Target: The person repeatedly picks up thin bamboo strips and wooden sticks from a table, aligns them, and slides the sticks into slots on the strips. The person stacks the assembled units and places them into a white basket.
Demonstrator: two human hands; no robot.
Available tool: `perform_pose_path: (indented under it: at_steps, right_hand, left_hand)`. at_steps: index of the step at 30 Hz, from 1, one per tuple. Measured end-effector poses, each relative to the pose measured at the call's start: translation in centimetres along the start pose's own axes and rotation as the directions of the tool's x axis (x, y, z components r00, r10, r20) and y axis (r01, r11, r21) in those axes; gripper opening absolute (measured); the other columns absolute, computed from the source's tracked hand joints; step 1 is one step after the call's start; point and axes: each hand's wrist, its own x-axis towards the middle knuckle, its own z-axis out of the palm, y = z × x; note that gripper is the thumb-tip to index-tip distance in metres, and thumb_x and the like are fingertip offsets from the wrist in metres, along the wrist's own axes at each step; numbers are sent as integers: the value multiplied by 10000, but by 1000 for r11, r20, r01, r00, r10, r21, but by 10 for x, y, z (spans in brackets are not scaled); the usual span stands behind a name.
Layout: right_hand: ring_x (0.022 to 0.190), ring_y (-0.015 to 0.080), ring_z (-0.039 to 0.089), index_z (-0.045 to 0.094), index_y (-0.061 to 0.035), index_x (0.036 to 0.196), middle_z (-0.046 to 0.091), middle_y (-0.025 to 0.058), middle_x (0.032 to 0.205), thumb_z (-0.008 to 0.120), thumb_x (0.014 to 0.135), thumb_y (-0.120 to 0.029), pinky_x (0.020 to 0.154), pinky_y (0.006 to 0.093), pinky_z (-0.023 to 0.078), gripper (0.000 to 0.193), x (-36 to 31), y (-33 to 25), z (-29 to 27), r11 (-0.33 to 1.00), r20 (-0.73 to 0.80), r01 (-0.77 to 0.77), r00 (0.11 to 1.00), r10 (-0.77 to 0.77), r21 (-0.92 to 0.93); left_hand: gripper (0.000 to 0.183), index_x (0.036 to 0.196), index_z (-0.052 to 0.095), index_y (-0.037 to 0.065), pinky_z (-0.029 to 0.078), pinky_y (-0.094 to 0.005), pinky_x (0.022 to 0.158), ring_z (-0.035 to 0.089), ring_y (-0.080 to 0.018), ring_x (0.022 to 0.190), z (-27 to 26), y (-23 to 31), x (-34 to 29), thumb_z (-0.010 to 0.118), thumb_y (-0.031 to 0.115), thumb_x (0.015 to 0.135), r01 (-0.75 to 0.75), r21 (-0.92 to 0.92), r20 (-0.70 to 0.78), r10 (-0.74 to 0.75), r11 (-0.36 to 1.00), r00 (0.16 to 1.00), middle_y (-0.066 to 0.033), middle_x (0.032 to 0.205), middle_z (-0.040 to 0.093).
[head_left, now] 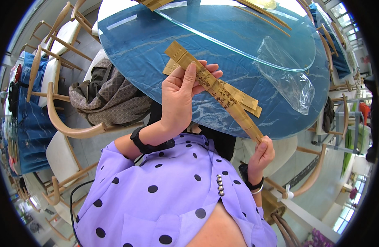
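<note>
Two hands hold one folded bamboo fan slantwise above the round blue surface. Left hand has its fingers wrapped around the upper ribs; right hand pinches the narrow pivot end. It looks light and stiff, the thin slats likely brittle, so gripping near the pivot seems safest. A clear plastic bag lies on the surface nearby, seemingly empty.
</note>
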Motion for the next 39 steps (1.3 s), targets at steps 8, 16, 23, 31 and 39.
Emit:
perform_pose_path:
  at_steps: [8, 16, 23, 31, 39]
  right_hand:
    - [568, 64, 380, 530, 7, 885, 406, -5, 655, 430, 1069, -205, 506, 239, 276, 298, -7, 3, 2, 998, 18, -55, 998, 55, 6]
    - [530, 179, 412, 467, -4, 777, 428, 74, 652, 489, 1049, -203, 499, 311, 316, 337, -4, -9, 8, 991, 110, -126, 987, 120, 52]
    - [535, 162, 432, 536, 2, 786, 482, 73, 659, 524, 1047, -222, 505, 296, 347, 344, 8, -26, 21, 930, 305, -234, 941, 144, 282]
    - [555, 202, 580, 657, -43, 905, 595, 55, 713, 818, 770, -247, 505, 312, 452, 293, 38, -33, 15, 975, 378, 224, 901, -213, 17]
    - [581, 128, 571, 737, -98, 964, 658, 25, 836, 865, 629, -152, 495, 250, 438, 363, 46, -37, 14, 835, 369, 549, 784, -499, -38]
  left_hand:
    - [336, 1135, 609, -43, 585, -366, 912, 707, -285, 1031, 2, -6, -8, 488, 262, 1061, -4, 5, 10, 4, 1000, 1000, -200, 1115, 695]
    - [309, 1141, 600, -40, 578, -363, 918, 701, -274, 1043, 8, -11, -12, 494, 240, 1060, 50, -2, 27, -50, 999, 998, -196, 1112, 694]
    - [350, 1221, 510, -35, 570, -411, 941, 681, -314, 1079, 12, -15, -5, 358, 254, 1096, 112, -48, 112, -106, 993, 988, -233, 1181, 655]
    - [333, 1215, 514, -57, 580, -417, 916, 691, -322, 1049, 12, 0, 4, 367, 215, 1092, 99, 33, 79, -101, 995, 992, -241, 1154, 661]
    - [306, 1205, 529, -39, 593, -404, 884, 705, -292, 1003, 4, -6, 3, 385, 205, 1088, 152, 77, 51, -156, 985, 986, -224, 1122, 672]
